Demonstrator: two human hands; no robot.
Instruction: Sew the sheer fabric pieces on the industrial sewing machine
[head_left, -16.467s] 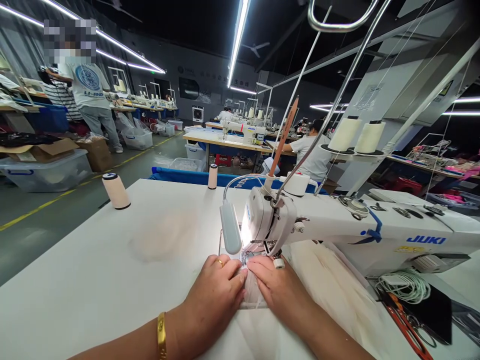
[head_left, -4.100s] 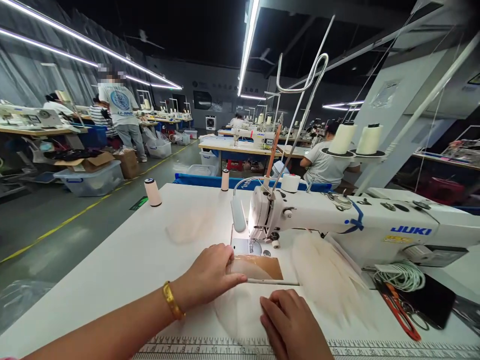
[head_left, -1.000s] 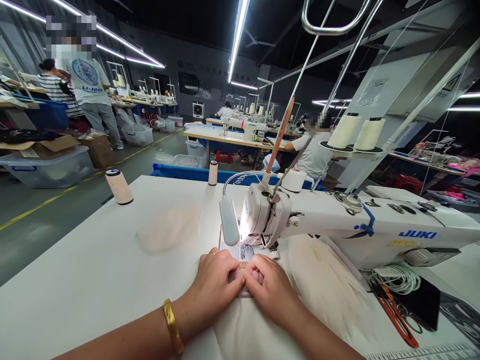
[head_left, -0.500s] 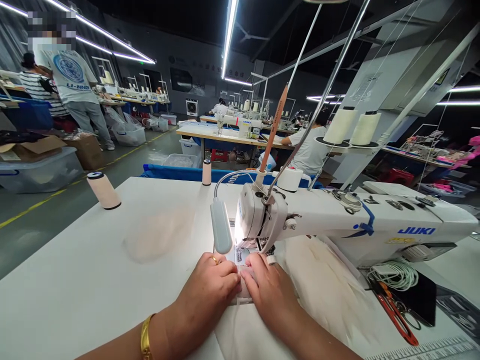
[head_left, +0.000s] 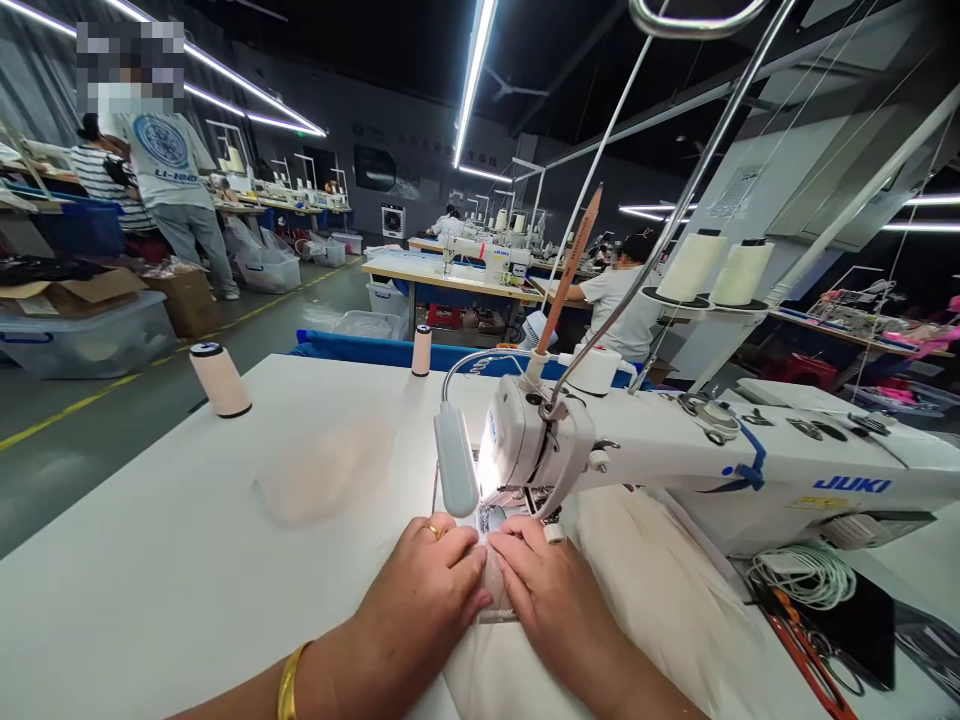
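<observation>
At the needle: sheer cream fabric (head_left: 491,590) lies flat on the bed of the sewing machine (head_left: 675,455), its front edge right before the presser foot, the rest trailing back toward the person.
Left hand: left hand (head_left: 427,600) palm down on the fabric, fingers together and curled slightly, tips pressing the cloth just left of the seam line; gold ring on one finger, gold bangle (head_left: 287,682) at the wrist.
Right hand: right hand (head_left: 551,595) flat on the same piece, fingers pointing at the foot, pressing down; fingertips of both hands nearly touching. Neither hand pinches anything that can be seen.
Lamp: small work lamp (head_left: 455,472) on a gooseneck, lit, just left of the machine head.
More fabric: pile of pale fabric (head_left: 660,560) under the machine arm, right of the hands; another faint sheer piece (head_left: 326,480) on the white table (head_left: 150,560), well left.
Thread: two spools, one at the far left edge (head_left: 219,379), one at the back edge (head_left: 421,350); two big cones (head_left: 716,268) on the stand.
Right edge: coiled green cord (head_left: 806,575), red-handled scissors (head_left: 814,665).
Background: other people at work at distant tables.
</observation>
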